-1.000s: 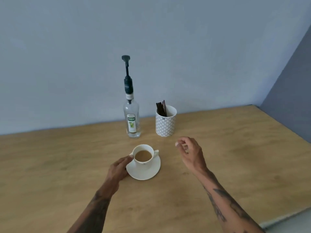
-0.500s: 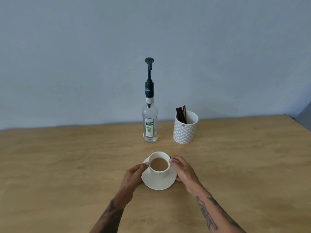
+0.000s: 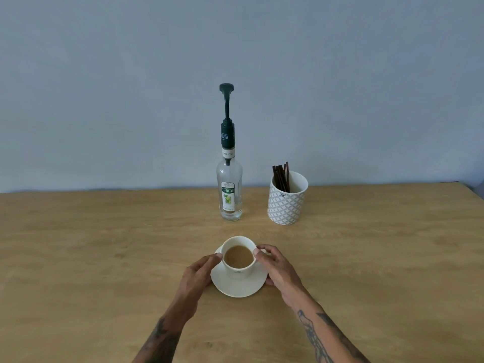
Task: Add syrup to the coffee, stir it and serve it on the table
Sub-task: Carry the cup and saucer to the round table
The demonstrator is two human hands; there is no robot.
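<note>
A white cup [image 3: 238, 268] of milky coffee stands on a white saucer [image 3: 239, 288] in the middle of the wooden table [image 3: 104, 258]. My left hand [image 3: 197, 275] touches the cup's left rim and the saucer's left edge. My right hand [image 3: 276, 267] holds the cup's right side, covering its handle. Behind the cup stands a clear syrup bottle [image 3: 229, 191] with a tall dark pump [image 3: 226, 106]. Right of the bottle, a patterned white holder [image 3: 286, 203] contains several dark stirring sticks [image 3: 281, 176].
A plain grey-blue wall [image 3: 131, 87] rises right behind the table's far edge. The table's right corner shows at the far right.
My right hand came in from the right and closed on the cup's right side. The view swung so the cup sits centred. My left hand stays at the cup's left.
</note>
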